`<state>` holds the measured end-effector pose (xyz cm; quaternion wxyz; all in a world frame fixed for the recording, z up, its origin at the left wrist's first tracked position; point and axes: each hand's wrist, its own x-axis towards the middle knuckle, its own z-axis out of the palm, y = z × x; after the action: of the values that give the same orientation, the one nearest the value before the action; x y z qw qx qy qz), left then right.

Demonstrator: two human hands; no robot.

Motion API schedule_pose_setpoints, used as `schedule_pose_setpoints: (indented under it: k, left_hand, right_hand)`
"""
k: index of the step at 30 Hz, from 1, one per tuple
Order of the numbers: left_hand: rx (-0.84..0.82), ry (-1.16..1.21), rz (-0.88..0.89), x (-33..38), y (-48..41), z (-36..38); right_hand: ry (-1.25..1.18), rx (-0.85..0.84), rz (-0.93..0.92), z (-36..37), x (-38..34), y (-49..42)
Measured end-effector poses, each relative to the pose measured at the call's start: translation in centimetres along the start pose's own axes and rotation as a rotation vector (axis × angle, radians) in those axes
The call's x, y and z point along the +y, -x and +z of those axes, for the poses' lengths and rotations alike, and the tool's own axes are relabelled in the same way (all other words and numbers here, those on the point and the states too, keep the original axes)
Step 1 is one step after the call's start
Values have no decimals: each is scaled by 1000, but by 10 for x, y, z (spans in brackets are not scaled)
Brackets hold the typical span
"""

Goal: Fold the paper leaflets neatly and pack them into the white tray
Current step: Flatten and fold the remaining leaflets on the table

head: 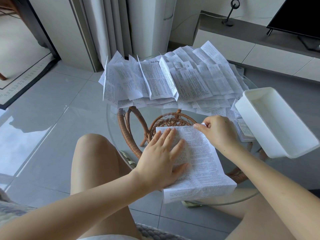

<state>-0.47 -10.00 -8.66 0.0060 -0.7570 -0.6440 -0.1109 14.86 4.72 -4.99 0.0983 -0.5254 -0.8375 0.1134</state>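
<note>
L grip (pixel 161 158) flat on leaflet (pixel 202 163); R grip (pixel 218 130) pinches top corner.

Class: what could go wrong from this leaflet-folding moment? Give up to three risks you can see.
1. The white tray sits tilted at the right edge of the glass table, partly on leaflets; it may slide off.
2. The right hand pinches one corner of the leaflet while the left hand presses it flat; the fold may skew.
3. The unfolded pile overhangs the far-left edge; sheets may slip.
</note>
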Motion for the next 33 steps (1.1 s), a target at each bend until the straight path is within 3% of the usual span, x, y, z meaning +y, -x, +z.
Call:
schedule_pose_setpoints:
  k: [10,16,22,33]
  left_hand:
    - [-66,2,5,-1,1,1]
    - [-144,-74,39,1,-6,-11]
    - [-300,-223,111,1,-20,-23]
    - [-452,-309,169,5,-35,-30]
  right_hand:
    - [31,24,30,0,-3,5]
    - [90,82,142,7,-18,14]
    - [130,54,210,9,-27,11]
    - [-231,-10,430,1,-16,-2]
